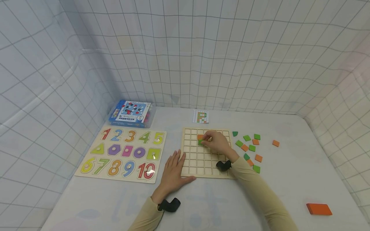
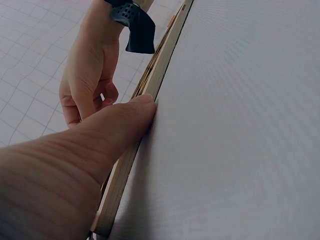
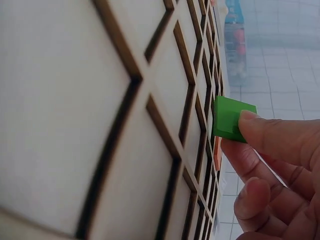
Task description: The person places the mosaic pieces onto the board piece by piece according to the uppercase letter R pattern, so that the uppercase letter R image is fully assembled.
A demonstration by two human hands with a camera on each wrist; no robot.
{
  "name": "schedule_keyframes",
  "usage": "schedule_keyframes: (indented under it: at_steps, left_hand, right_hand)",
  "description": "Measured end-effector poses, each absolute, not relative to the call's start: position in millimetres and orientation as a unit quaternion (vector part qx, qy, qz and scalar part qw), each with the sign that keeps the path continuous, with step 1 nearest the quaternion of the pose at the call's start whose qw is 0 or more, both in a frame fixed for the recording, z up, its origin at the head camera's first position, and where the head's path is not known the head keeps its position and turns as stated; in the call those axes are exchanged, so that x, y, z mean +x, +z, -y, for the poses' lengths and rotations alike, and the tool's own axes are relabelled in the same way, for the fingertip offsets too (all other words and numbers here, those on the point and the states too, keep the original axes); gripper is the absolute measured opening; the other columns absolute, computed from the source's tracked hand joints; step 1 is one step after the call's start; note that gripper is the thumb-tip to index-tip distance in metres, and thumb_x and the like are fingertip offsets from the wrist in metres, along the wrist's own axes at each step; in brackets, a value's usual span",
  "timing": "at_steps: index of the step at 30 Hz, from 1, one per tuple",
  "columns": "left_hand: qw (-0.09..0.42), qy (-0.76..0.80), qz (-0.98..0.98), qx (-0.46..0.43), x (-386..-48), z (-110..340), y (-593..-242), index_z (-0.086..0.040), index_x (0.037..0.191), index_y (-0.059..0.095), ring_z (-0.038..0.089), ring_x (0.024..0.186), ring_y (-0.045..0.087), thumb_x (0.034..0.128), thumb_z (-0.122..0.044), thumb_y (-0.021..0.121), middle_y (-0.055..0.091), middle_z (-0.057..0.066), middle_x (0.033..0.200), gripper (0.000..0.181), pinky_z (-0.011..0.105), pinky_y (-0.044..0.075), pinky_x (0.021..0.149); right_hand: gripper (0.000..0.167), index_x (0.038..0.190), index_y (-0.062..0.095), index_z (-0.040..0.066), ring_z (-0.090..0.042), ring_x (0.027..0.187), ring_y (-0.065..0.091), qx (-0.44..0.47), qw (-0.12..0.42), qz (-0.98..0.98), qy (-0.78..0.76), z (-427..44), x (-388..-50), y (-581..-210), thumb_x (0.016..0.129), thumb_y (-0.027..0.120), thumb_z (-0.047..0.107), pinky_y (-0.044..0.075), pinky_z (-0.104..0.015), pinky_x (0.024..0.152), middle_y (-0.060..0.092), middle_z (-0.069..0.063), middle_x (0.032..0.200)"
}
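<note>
A wooden grid board (image 1: 192, 156) lies flat in the middle of the table. My right hand (image 1: 217, 142) pinches a green square tile (image 3: 229, 118) between thumb and fingers, over the board's upper part. Just beyond that tile an orange tile (image 1: 200, 137) sits in a cell. At the board's lower left corner rests my left hand (image 1: 173, 171), fingers spread straight along the left edge. Its thumb (image 2: 137, 111) touches the front edge in the left wrist view.
Right of the board lie several loose green and orange tiles (image 1: 252, 148). A pattern card (image 1: 200, 116) lies behind it. To the left are a number puzzle board (image 1: 121, 154) and a boxed set (image 1: 131, 114). An orange block (image 1: 319, 209) sits at the front right.
</note>
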State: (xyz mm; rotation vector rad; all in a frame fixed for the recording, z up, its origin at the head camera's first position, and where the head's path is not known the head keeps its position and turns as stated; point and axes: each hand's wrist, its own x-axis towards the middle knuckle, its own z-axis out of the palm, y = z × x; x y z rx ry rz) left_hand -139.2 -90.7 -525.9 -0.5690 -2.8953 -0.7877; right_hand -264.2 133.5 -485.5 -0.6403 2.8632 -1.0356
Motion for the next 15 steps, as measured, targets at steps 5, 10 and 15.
schedule_keyframes:
  at_steps: [5,10,15]
  left_hand:
    - [0.044,-0.257,0.947,-0.187,-139.4,90.5,-525.8,-0.001,0.147,0.030,0.032,0.142,0.010,0.0767,-0.055,0.070,0.022,0.020,0.152,0.098,0.046,0.008,0.113]
    - [0.041,-0.256,0.948,-0.187,-139.3,90.7,-525.6,-0.001,0.148,0.029,0.031,0.142,0.009,0.0769,-0.056,0.069,0.021,0.020,0.153,0.098,0.045,0.008,0.113]
    - [0.039,-0.258,0.947,-0.186,-138.9,90.7,-524.6,0.000,0.147,0.029,0.032,0.142,0.010,0.0766,-0.055,0.070,0.021,0.020,0.153,0.098,0.045,0.008,0.113]
  right_hand:
    - [0.010,0.088,0.068,0.016,-0.010,0.061,0.053,-0.198,0.026,-0.923,-0.330,-130.2,-263.2,-484.5,0.086,0.072,0.025,0.041,-0.028,0.052,0.066,0.005,0.084]
    - [0.010,0.088,0.068,0.015,-0.011,0.061,0.054,-0.191,0.031,-0.923,-0.332,-128.6,-262.9,-483.1,0.086,0.071,0.024,0.042,-0.028,0.052,0.066,0.004,0.084]
    - [0.010,0.088,0.069,0.014,-0.011,0.066,0.056,-0.179,0.038,-0.927,-0.326,-126.9,-264.2,-483.2,0.086,0.071,0.025,0.044,-0.029,0.056,0.065,0.004,0.083]
